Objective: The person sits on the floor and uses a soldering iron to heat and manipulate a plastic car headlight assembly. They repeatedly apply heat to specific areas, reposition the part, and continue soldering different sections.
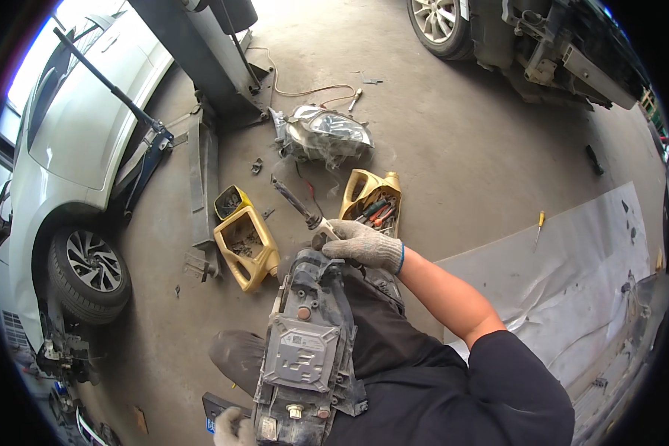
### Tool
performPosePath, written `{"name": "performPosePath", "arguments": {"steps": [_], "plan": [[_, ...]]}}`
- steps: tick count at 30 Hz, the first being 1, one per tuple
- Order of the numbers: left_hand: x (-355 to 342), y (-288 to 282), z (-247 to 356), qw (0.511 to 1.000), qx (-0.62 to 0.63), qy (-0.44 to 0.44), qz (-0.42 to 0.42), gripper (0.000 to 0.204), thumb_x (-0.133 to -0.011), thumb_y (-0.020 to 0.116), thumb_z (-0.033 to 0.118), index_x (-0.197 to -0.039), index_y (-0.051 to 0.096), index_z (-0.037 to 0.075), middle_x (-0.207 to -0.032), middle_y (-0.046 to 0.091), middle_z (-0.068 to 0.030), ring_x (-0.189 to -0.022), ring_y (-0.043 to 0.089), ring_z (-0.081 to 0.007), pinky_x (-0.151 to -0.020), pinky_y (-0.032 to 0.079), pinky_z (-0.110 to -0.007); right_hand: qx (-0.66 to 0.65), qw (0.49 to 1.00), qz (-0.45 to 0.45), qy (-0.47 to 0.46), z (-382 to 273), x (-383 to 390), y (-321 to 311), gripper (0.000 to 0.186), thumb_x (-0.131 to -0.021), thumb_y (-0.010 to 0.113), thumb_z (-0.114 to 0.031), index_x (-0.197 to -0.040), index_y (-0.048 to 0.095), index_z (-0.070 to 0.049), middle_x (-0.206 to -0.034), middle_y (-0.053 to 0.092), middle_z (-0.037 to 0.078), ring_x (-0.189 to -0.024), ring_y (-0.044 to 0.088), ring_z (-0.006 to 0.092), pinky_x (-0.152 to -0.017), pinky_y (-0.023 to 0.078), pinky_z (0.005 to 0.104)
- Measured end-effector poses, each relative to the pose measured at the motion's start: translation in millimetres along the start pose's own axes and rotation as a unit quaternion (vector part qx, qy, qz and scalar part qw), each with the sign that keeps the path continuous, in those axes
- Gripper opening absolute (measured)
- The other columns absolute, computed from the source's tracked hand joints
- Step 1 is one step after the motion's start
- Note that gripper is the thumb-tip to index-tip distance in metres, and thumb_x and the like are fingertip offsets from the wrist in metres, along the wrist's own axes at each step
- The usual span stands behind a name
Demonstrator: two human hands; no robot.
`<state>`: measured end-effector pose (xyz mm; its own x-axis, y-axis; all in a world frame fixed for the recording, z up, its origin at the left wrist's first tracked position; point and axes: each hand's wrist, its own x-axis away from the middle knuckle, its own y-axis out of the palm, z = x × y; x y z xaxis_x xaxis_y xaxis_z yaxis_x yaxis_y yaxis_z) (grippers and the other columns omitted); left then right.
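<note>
A headlight (302, 349) rests across my lap, back side up, with a square metal module screwed to its black housing. My right hand (368, 247), in a grey knit glove, is closed around the pale handle of what looks like a soldering iron (299, 204). The iron's dark shaft points away to the upper left, beyond the headlight's far end. Thin smoke drifts near it. My left hand (234, 429), also gloved, is curled against the headlight's near left edge; the lower picture edge cuts it off.
Another headlight (327, 134) lies on the floor ahead. Two cut-open yellow jugs hold tools (390, 186) and small parts (271, 256). A lift post (201, 67) and white car (89, 134) stand left. A screwdriver (540, 223) lies by a grey sheet (498, 275) on the right.
</note>
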<state>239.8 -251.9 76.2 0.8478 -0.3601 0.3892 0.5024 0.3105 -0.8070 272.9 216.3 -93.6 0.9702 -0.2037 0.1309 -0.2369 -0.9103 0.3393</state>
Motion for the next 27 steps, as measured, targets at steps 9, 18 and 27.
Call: {"name": "performPosePath", "arguments": {"steps": [9,18,27], "plan": [[-34,29,26,0.994,-0.006,0.075,0.079,0.061,-0.066,0.08,0.011,-0.124,0.065,-0.004,-0.105,0.073,-0.0136,-0.093,0.069,-0.0233,-0.083,0.057,-0.035,-0.103,0.994,-0.039,-0.021,34,0,-17,0.043,-0.094,0.074,-0.019,-0.133,0.061,-0.006,-0.096,0.063,0.002,-0.066,0.058,0.008,-0.054,0.048,0.0239],[-72,48,-2,0.979,0.169,0.116,0.002,0.042,-0.08,0.078,0.014,-0.116,0.072,-0.006,-0.098,0.077,-0.0123,-0.092,0.072,-0.0196,-0.086,0.058,-0.033,-0.175,0.984,-0.022,-0.014,24,14,2,0.051,-0.091,0.081,-0.028,-0.133,0.059,-0.009,-0.086,0.061,0.0,-0.057,0.055,0.0092,-0.05,0.043,0.0228],[-114,61,8,0.977,0.192,0.09,-0.031,0.028,-0.101,0.061,0.016,-0.103,0.076,-0.007,-0.079,0.068,0.0003,-0.072,0.055,-0.0065,-0.065,0.046,-0.026,-0.22,0.972,0.078,0.0,14,52,8,0.055,-0.088,0.079,-0.017,-0.138,0.057,-0.006,-0.107,0.063,0.001,-0.082,0.062,0.009,-0.065,0.053,0.0242]]}}
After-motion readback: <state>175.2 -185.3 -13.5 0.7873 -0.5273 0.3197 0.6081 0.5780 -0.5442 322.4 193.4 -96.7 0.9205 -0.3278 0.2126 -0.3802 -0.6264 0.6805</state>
